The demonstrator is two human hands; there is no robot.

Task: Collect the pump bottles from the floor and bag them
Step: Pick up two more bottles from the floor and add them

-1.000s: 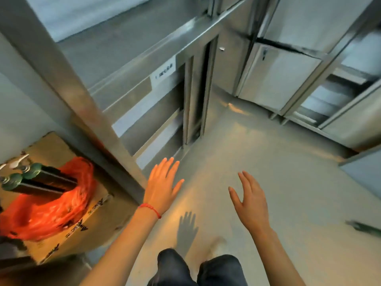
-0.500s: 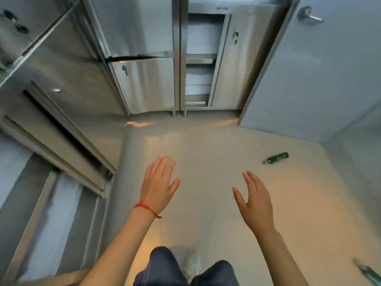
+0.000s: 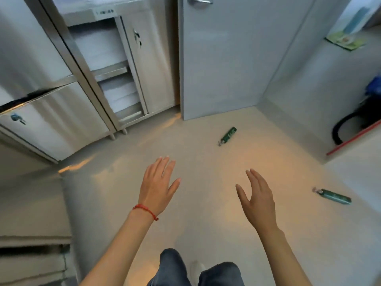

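green pump bottles lie well apart, one far, one right; left hand and right hand hang empty, fingers loosely spread, so best take the right bottle by its body.

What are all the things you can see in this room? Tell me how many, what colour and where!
pump bottles: 2, dark green, lying on the floor, one near the door, one at right
floor: 1, pale beige, across the middle
steel cabinets: silver, left and back-left, one with open shelves
door: 1, light grey, back centre, metal handle at top
green leaflet: 1, on the wall, top right
black hose: 1, right edge
red bracelet: 1, on left wrist
left hand: 1, open, empty
right hand: 1, open, empty
legs: dark trousers, bottom centre
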